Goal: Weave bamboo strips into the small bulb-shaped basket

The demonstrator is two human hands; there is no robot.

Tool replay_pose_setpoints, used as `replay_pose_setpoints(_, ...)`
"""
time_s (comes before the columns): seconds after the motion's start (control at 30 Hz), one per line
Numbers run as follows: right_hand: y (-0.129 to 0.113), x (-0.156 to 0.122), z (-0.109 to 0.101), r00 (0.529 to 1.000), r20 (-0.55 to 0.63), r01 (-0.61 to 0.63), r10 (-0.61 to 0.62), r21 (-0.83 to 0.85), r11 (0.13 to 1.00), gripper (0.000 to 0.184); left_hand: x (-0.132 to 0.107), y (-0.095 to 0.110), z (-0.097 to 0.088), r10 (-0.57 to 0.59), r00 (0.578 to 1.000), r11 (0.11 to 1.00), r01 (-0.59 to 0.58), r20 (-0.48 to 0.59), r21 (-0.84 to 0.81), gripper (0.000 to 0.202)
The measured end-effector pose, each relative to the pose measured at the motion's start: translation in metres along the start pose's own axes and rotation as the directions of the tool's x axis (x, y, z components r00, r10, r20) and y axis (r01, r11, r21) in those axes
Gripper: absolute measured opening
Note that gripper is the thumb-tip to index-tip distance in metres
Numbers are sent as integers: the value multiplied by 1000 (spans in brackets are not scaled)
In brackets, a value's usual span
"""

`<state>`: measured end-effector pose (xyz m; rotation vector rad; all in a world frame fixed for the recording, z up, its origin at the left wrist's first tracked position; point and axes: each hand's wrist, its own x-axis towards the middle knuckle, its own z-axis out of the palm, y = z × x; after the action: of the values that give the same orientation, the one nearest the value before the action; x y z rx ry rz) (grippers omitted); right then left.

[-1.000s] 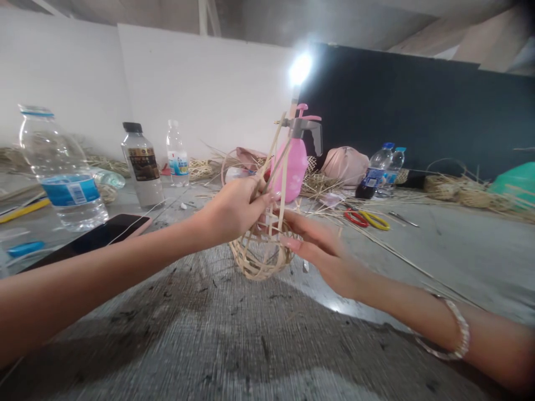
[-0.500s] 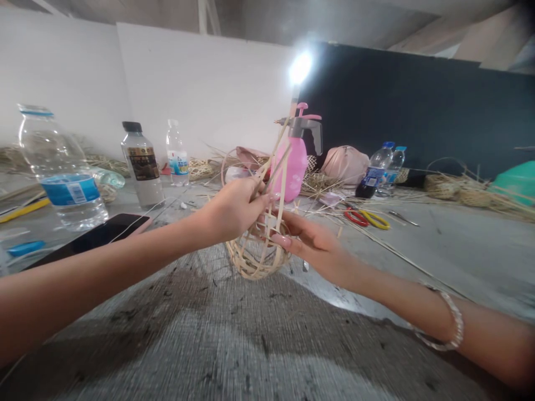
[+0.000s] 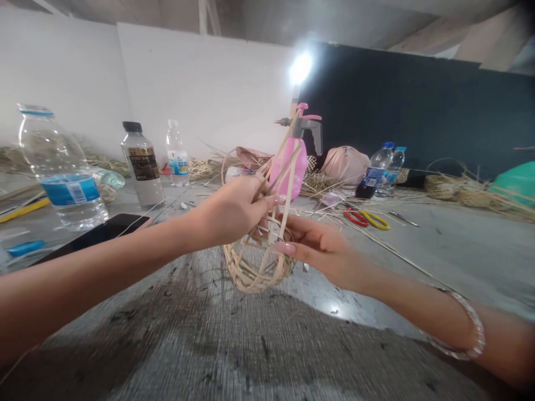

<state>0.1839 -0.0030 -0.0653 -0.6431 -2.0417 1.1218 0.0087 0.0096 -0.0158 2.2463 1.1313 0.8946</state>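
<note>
A small round woven basket [image 3: 254, 267] of pale flat strips hangs above the grey table [image 3: 259, 345], with loose strip ends [image 3: 288, 161] rising from its top. My left hand [image 3: 234, 209] is closed on the basket's upper rim and pinches those strips. From the right, my right hand [image 3: 317, 248] reaches in, its fingers curled against the basket's right side and gripping it. A bead bracelet [image 3: 468, 340] circles my right wrist.
A pink spray bottle [image 3: 292, 161] stands just behind the basket. Red and yellow scissors [image 3: 368, 218] lie to the right. On the left are a water bottle [image 3: 62, 167], a dark-capped bottle [image 3: 142, 164], a phone [image 3: 100, 234]. Straw piles [image 3: 460, 189] and a pink bag [image 3: 346, 164] line the back.
The basket and both hands have dropped slightly and come nearer to me. My right fingers have curled closer round the basket's side, and the loose strips lean more to the right.
</note>
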Motion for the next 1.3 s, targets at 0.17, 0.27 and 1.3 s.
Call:
replay_pose_setpoints(0.17, -2, 1, 0, 1000, 8, -27, 26, 53, 998, 35, -2, 2, 1, -8, 1000, 1000, 7, -23, -22, 28)
replay_pose_setpoints(0.27, -1, 2, -1, 998, -11, -55, 55, 48, 997, 33, -1, 0, 3, -4, 999, 1000, 3, -36, -26, 26)
replay_pose_setpoints(1.3, 1, 1, 2, 988, -150, 8, -46, -245, 969, 40, 0, -12, 11, -27, 991, 996, 16, -130, -84, 18)
